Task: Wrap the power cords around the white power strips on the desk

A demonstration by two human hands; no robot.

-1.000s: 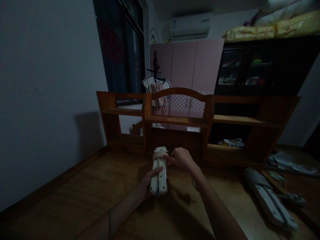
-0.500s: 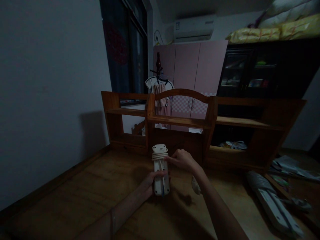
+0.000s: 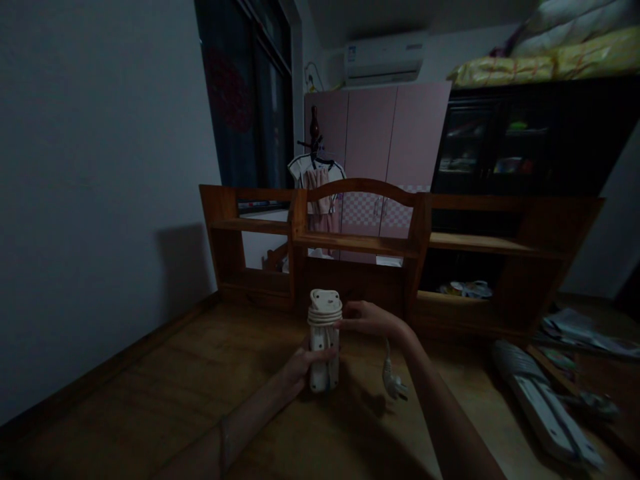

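Observation:
A white power strip (image 3: 317,381) is held upright above the wooden desk, its back side with screw holes facing me. My left hand (image 3: 306,365) wraps around its lower half, thumb across the front. Several turns of white cord (image 3: 325,316) circle its upper part. My right hand (image 3: 367,319) is closed at the right edge of these turns, fingertips against the cord; the exact pinch is partly hidden. Below the right wrist dangles the plug (image 3: 394,383) on the loose cord end.
Another white power strip (image 3: 545,407) with cord wound round it lies at the right of the desk (image 3: 200,407). A wooden shelf unit (image 3: 360,245) stands along the desk's back. Papers (image 3: 590,332) lie far right, and a wall (image 3: 100,200) borders the left.
The power strip has turned and shifted slightly right. My right hand has moved a little right along the cord turns, and the plug now hangs more fully in view.

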